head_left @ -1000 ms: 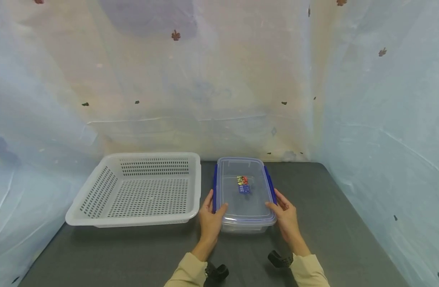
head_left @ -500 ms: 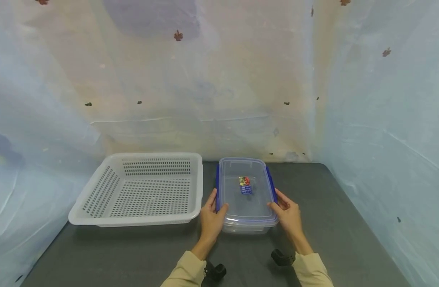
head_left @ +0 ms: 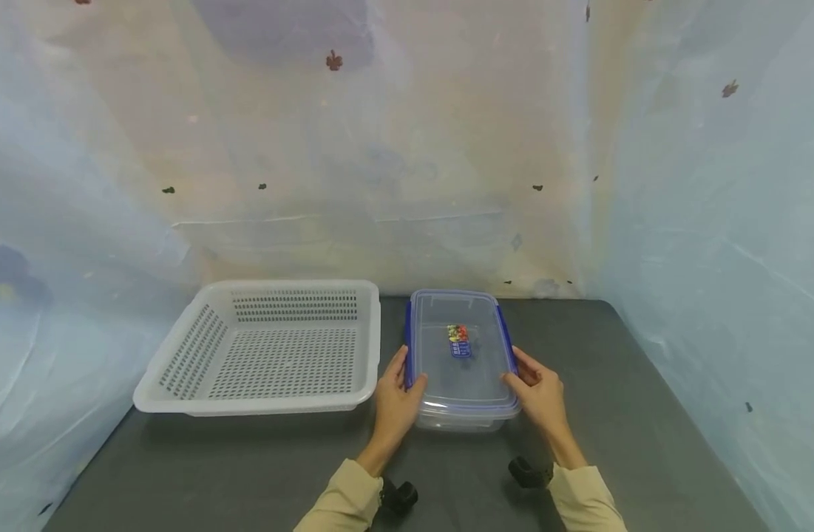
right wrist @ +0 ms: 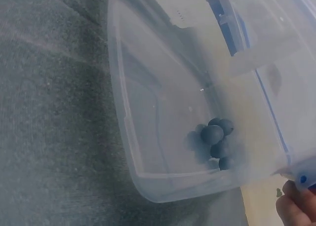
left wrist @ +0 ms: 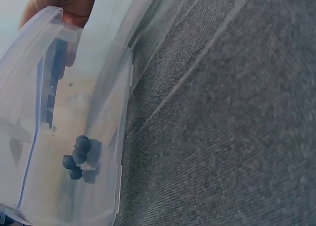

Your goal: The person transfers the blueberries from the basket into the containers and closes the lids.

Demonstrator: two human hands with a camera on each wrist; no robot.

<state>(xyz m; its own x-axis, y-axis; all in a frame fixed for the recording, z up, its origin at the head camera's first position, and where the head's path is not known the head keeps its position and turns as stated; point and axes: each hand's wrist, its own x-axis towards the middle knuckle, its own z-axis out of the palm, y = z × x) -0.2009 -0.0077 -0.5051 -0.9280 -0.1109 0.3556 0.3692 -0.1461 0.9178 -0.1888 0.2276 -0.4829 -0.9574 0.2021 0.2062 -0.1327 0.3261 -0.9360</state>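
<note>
A clear rectangular food container (head_left: 463, 425) with a blue-edged transparent lid (head_left: 456, 384) rests on the dark table in the head view. Blue clips run along its two long sides. My left hand (head_left: 396, 406) grips its near left side, thumb over the lid's edge and fingers along the side. At the near right corner, my right hand (head_left: 543, 395) holds it the same way. Several small dark round balls, like blueberries (left wrist: 76, 157), show through the clear wall in both wrist views, clustered at the bottom. Some finger undersides are hidden.
A white perforated plastic basket (head_left: 283, 362) stands just left of the container, with nothing seen inside it. Pale patterned sheeting (head_left: 380, 148) hangs behind and at both sides of the dark grey table (head_left: 619, 443).
Basket, container and hands have all drifted slightly right together in the head view, as the camera shifts. Both hands keep the same hold on the container.
</note>
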